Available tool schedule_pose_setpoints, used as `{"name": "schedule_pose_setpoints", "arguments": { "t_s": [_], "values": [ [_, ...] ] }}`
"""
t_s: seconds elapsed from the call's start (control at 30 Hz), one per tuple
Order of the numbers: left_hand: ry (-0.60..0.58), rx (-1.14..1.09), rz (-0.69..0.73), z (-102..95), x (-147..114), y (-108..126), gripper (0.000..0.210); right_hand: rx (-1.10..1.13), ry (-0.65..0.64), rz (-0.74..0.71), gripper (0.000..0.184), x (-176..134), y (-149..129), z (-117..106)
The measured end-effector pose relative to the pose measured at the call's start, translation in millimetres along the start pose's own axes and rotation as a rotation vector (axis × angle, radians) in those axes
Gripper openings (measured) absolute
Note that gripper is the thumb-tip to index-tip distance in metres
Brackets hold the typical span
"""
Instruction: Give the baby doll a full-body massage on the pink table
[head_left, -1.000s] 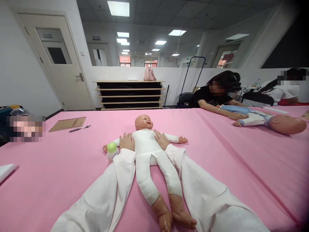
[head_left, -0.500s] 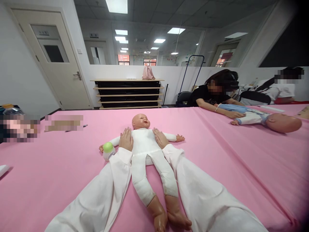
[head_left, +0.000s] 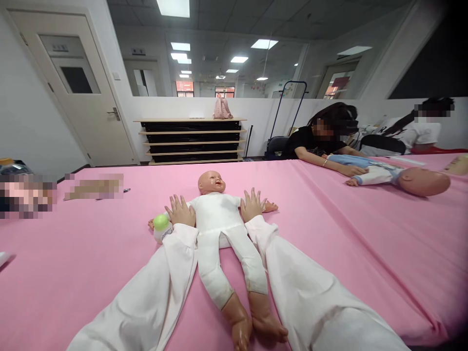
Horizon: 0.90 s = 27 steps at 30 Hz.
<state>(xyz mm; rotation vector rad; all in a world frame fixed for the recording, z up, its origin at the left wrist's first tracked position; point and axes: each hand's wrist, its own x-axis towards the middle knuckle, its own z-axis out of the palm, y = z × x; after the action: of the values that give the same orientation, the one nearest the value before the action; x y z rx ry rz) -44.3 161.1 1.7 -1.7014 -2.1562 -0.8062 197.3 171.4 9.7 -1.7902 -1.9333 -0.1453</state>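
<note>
the doll point(head_left: 219, 214) is being laid out on its back on the pink cloth point(head_left: 91, 258), its head pointing away and its feet towards the wearer. the left hand point(head_left: 182, 212) is being held open, fingers spread, over one arm of the doll, close beside the chest. the right hand point(head_left: 252, 206) is being held open in the same way over the other arm, the doll's small hand being left in sight beyond the fingers. how firmly the doll is being pressed cannot be told. a green-topped bottle point(head_left: 162, 231) is being kept upright just beside the left sleeve point(head_left: 146, 282). across the cloth, a second doll point(head_left: 380, 174), dressed in blue and white, is being touched by a co-worker point(head_left: 305, 141). behind, a pink backpack point(head_left: 223, 108) is being borne by the shelf point(head_left: 193, 131).
</note>
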Motion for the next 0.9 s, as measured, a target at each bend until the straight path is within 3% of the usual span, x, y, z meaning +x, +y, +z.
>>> {"name": "schedule_pose_setpoints", "arguments": {
  "t_s": [0.17, 0.27, 0.47, 0.57, 0.67, 0.77, 0.9],
  "values": [
    [-0.110, -0.042, 0.155, 1.7, 1.4, 0.9, 0.048, 0.016, -0.056, -0.059, 0.042, 2.9, -8.2, 4.0],
    [-0.134, 0.007, 0.083, 3.4, -0.7, -1.9, 0.046, 0.010, -0.058, -0.012, 0.042, 0.5, -5.3, 5.4],
    [-0.005, 0.076, -0.048, -0.6, -3.4, 0.2, 0.056, 0.006, -0.007, 0.074, 0.048, -4.3, 0.1, -1.4],
    [-0.027, 0.031, 0.086, 0.6, -1.2, 2.1, 0.054, 0.022, -0.025, 0.010, 0.048, -0.3, -4.5, -2.2],
    [-0.138, -0.027, 0.195, 4.6, 0.7, 1.1, 0.048, 0.036, -0.082, -0.064, 0.044, 3.1, -8.3, 0.1],
    [-0.186, -0.015, 0.147, 5.5, -0.5, -0.6, 0.045, 0.038, -0.114, -0.076, 0.041, 2.0, -7.1, 2.5],
    [-0.111, 0.058, 0.023, -0.4, -5.5, 0.8, 0.047, 0.027, -0.065, 0.000, 0.041, -3.8, -1.4, 2.3]
  ]
}}
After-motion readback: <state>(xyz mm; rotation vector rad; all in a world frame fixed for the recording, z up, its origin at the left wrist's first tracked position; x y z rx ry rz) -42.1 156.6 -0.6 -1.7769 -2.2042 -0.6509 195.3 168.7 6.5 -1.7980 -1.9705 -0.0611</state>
